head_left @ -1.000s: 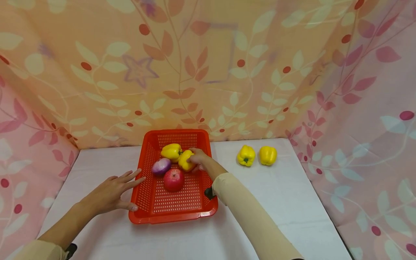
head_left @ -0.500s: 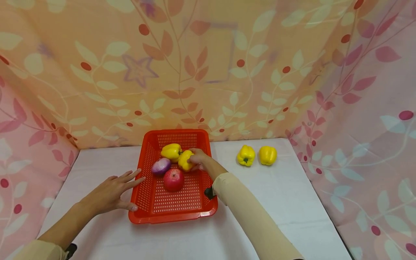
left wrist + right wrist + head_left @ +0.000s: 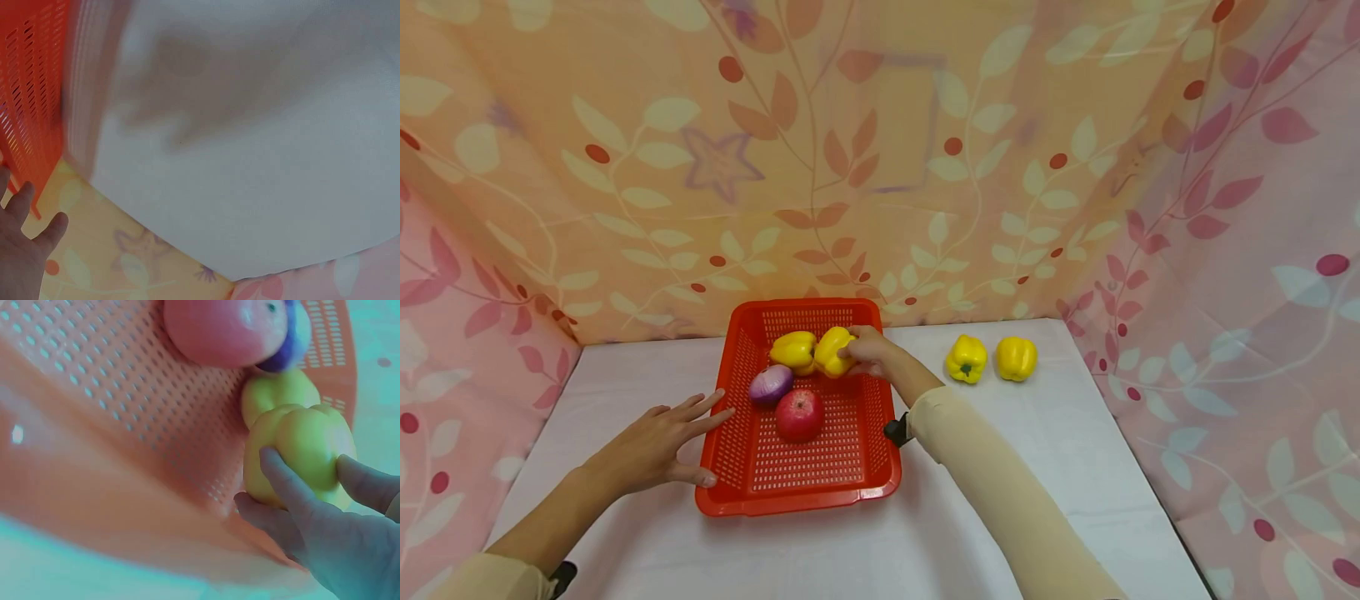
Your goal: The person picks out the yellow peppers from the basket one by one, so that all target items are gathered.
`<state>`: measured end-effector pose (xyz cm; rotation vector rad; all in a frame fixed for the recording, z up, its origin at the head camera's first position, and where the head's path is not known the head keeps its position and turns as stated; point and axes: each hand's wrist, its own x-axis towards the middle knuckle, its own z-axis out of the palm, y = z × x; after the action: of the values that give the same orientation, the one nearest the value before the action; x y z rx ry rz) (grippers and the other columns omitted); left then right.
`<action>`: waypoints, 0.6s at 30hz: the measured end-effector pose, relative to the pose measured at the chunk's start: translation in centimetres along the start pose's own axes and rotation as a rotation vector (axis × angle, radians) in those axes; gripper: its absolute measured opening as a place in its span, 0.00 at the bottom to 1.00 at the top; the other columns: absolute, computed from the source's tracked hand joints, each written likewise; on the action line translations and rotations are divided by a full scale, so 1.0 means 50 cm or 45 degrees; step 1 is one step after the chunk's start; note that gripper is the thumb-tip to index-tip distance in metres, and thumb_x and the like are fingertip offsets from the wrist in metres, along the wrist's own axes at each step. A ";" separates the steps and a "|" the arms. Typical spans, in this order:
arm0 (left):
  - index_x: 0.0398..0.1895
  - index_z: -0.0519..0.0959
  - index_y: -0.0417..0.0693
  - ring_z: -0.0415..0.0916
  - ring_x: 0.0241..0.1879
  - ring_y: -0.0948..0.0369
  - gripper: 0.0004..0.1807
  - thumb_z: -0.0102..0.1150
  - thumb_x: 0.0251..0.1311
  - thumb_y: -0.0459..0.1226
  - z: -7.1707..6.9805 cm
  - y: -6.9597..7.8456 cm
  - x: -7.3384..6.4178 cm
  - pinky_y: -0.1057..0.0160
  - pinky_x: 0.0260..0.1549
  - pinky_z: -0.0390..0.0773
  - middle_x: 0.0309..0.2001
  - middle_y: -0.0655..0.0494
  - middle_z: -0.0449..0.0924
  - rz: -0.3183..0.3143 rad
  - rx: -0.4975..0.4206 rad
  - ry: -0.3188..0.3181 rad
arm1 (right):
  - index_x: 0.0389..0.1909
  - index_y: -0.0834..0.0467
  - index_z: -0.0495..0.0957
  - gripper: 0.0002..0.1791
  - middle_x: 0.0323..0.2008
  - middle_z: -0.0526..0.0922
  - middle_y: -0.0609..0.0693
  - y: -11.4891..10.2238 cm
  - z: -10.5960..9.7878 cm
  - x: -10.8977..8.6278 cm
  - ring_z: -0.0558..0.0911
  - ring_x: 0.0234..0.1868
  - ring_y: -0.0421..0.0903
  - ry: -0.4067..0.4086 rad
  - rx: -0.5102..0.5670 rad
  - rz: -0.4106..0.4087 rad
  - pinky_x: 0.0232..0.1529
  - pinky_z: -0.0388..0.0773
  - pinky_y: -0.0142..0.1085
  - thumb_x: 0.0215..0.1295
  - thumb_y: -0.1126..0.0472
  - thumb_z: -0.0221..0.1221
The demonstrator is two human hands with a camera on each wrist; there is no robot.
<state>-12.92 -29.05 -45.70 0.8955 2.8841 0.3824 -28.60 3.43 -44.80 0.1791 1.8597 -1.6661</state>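
My right hand (image 3: 874,352) grips a yellow bell pepper (image 3: 835,352) over the back right of the red plastic basket (image 3: 797,505). In the right wrist view, fingers and thumb lie round that pepper (image 3: 300,450). Left of it, inside the basket, lies a second yellow bell pepper (image 3: 793,350). A purple onion (image 3: 771,384) and a red round fruit (image 3: 800,415), which looks like a pomegranate, sit nearer the front. My left hand (image 3: 662,446) has its fingers spread at the basket's left rim; the left wrist view shows its fingers (image 3: 55,228) beside the perforated wall.
Two more yellow bell peppers stand on the white table (image 3: 1000,450) right of the basket: one pepper (image 3: 967,359) with its stem facing forward, the other pepper (image 3: 1017,358) beside it. Floral cloth (image 3: 880,167) hangs behind and along both sides.
My right hand has lifted its yellow pepper up and slightly back within the basket, and the forearm has shifted right. The left hand stays in place.
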 end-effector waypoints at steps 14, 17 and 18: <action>0.72 0.69 0.48 0.63 0.68 0.36 0.54 0.62 0.46 0.70 -0.004 0.005 -0.001 0.32 0.53 0.72 0.72 0.40 0.63 0.001 0.005 0.001 | 0.74 0.63 0.55 0.32 0.61 0.66 0.63 -0.073 -0.064 -0.084 0.75 0.59 0.59 -0.200 -0.137 -0.147 0.62 0.73 0.54 0.72 0.74 0.51; 0.71 0.69 0.48 0.63 0.68 0.36 0.54 0.62 0.45 0.71 -0.004 0.006 0.000 0.33 0.53 0.72 0.72 0.40 0.63 0.003 0.007 0.004 | 0.74 0.63 0.54 0.32 0.62 0.65 0.64 -0.076 -0.082 -0.108 0.74 0.59 0.59 -0.230 -0.179 -0.173 0.63 0.71 0.54 0.72 0.73 0.51; 0.71 0.69 0.48 0.64 0.68 0.36 0.54 0.62 0.45 0.71 -0.005 0.006 0.000 0.33 0.53 0.72 0.72 0.40 0.63 0.003 0.007 0.005 | 0.74 0.63 0.54 0.32 0.62 0.65 0.64 -0.077 -0.089 -0.115 0.74 0.59 0.59 -0.234 -0.197 -0.180 0.63 0.71 0.54 0.72 0.73 0.51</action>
<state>-12.79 -28.88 -45.41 0.8995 2.8893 0.3773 -27.51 8.59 -38.47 -0.1685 1.8860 -1.5640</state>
